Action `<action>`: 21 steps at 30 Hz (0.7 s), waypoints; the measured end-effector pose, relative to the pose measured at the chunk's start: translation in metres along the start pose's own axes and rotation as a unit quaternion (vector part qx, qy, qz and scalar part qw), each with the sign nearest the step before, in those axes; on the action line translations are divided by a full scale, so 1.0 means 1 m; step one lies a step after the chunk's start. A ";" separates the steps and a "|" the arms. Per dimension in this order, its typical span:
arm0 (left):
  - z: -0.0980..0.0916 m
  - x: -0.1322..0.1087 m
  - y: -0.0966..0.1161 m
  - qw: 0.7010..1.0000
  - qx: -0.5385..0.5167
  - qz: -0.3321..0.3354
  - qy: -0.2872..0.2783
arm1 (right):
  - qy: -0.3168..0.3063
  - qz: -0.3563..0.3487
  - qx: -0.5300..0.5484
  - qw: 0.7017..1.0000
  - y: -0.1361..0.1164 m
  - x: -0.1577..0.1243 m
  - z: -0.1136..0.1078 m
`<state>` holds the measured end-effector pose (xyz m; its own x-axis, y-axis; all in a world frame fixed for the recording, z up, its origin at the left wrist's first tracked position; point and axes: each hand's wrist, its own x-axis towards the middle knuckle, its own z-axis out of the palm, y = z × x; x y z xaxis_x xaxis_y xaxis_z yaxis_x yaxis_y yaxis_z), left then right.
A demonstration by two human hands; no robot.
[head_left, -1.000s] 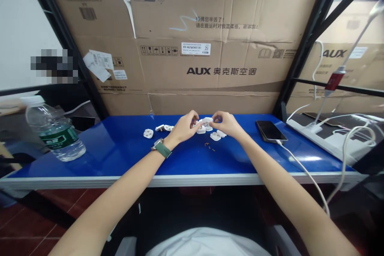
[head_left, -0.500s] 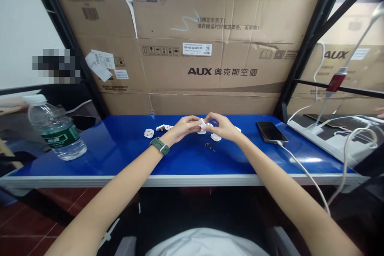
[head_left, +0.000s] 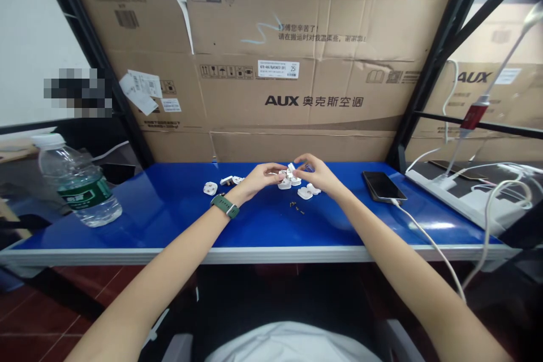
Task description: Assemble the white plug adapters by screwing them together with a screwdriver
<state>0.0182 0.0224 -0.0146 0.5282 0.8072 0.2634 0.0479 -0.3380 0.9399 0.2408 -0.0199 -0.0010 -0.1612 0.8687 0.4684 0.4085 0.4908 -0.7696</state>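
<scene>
My left hand (head_left: 259, 176) and my right hand (head_left: 316, 173) meet over the middle of the blue table (head_left: 169, 220), fingers pinched round a small white plug part (head_left: 291, 169) held between them. Just below lie more white plug parts (head_left: 285, 183) and another white piece (head_left: 304, 193). Further left on the table sit a round white plug piece (head_left: 209, 188) and a plug part with pins (head_left: 227, 180). A few small dark screws (head_left: 297, 207) lie in front of my hands. A green watch (head_left: 224, 206) is on my left wrist.
A water bottle (head_left: 75, 181) stands at the table's left end. A black phone (head_left: 383, 186) with a white cable (head_left: 428, 240) lies on the right, beside a white power strip (head_left: 462, 198) with cords. Large cardboard boxes (head_left: 297, 68) wall off the back.
My hands closed together over the small white part and lifted slightly; the white pieces below them are more exposed now. The rest stays put.
</scene>
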 end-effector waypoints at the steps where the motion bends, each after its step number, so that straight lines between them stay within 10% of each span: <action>1: -0.001 0.000 0.000 1.000 0.022 0.007 0.007 | 0.017 0.001 -0.013 1.000 0.001 0.001 -0.002; 10: -0.017 -0.003 0.004 0.876 0.456 0.099 0.121 | 0.004 0.097 -0.350 0.932 0.016 0.000 -0.023; 21: -0.030 -0.006 -0.005 0.788 0.600 -0.072 0.118 | -0.103 0.153 -0.435 0.881 0.020 -0.003 -0.027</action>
<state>-0.0107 0.0333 -0.0145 0.2792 0.8986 0.3385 0.9345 -0.3353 0.1193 0.2737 -0.0142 -0.0059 -0.0467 0.9893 0.1384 0.9809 0.0716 -0.1811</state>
